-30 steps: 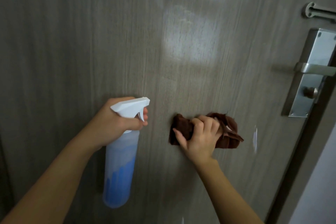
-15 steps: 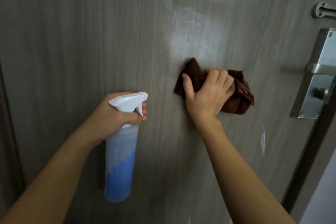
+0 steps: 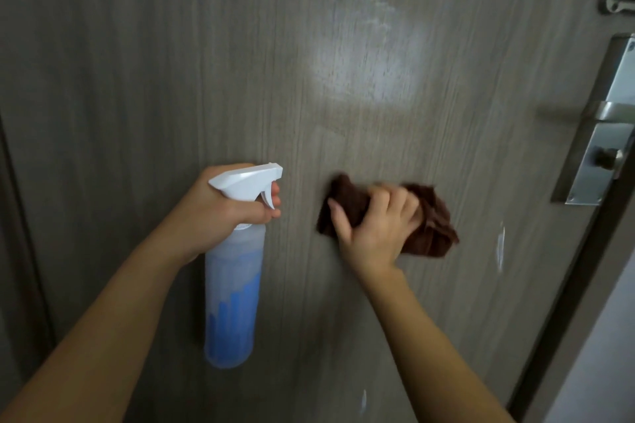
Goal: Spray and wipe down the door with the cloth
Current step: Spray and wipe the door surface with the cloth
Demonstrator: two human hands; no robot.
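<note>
Down comes the right hand (image 3: 376, 228) again, dragging the bunched brown cloth (image 3: 434, 223) from mid-frame back to centre-right, fingers curled over it, pressing it flat on the grey wood-grain door (image 3: 137, 62). The left hand (image 3: 220, 209) barely shifts, wrapped round the spray bottle (image 3: 233, 292) neck at centre-left, a finger by the white trigger. Blue liquid fills the bottle's lower half. A wet sheen sits upper centre; the metal handle plate (image 3: 598, 161) is at the right edge.

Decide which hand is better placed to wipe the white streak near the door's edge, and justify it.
Right. The right hand already grips the cloth against the door, nearest the streak. The left hand holds the spray bottle.
</note>
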